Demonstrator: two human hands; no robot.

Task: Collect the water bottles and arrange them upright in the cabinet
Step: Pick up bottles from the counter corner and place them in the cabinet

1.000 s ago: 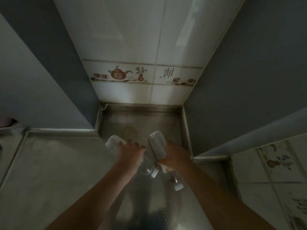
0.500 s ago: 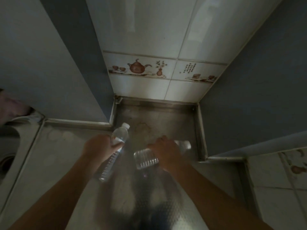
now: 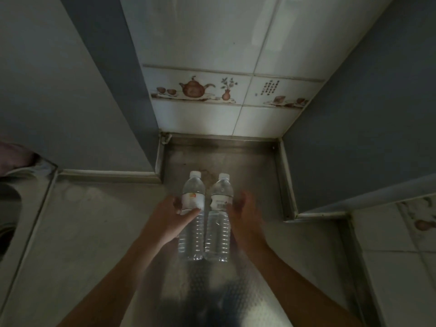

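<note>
Two water bottles now upright, side by side, touching, on the metal cabinet floor (image 3: 247,166). Half a second ago both were tilted or sideways in the hands. Left bottle (image 3: 193,215): left hand (image 3: 171,217) grasps its label, thumb across the front. Right bottle (image 3: 219,218): right hand (image 3: 244,214) against its side, fingers hidden; grip cannot be told. Caps point toward the tiled back wall (image 3: 212,116).

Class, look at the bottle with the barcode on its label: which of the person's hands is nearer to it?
Right. The right hand is against the barcode bottle on its right side. The left hand grips the other bottle, which stands between it and the barcode bottle.
</note>
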